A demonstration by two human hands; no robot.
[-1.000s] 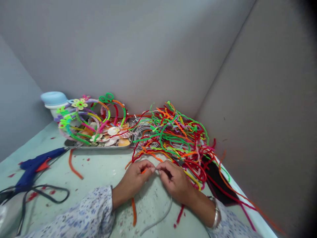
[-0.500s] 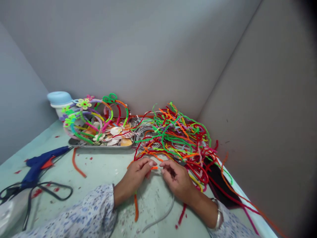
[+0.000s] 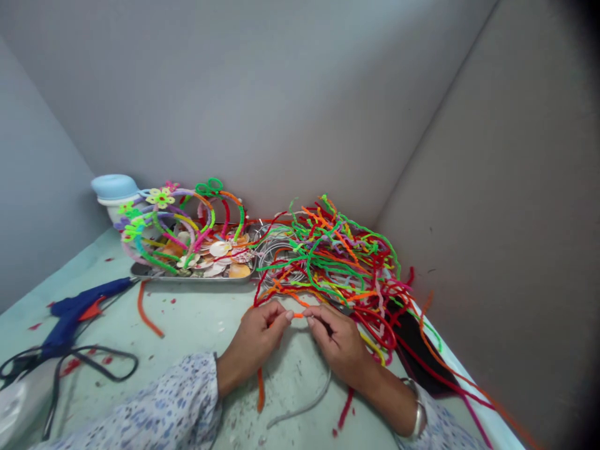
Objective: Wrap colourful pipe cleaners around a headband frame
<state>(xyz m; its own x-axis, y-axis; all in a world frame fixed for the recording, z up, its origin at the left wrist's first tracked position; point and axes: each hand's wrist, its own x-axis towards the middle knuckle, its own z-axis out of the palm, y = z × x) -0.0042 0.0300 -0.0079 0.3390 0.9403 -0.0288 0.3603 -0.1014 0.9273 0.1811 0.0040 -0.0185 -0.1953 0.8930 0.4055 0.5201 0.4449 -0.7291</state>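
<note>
grey panel walls [image 3: 281,94], pale green tabletop [image 3: 197,319]

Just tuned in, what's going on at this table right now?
A person works with both bare hands. The left hand and right hand pinch an orange pipe cleaner between their fingertips, close together. A grey band curves out from under the right hand. Behind them lies a tangled pile of coloured pipe cleaners; a metal tray of decorated hoops and a blue glue gun sit to the left.
</note>
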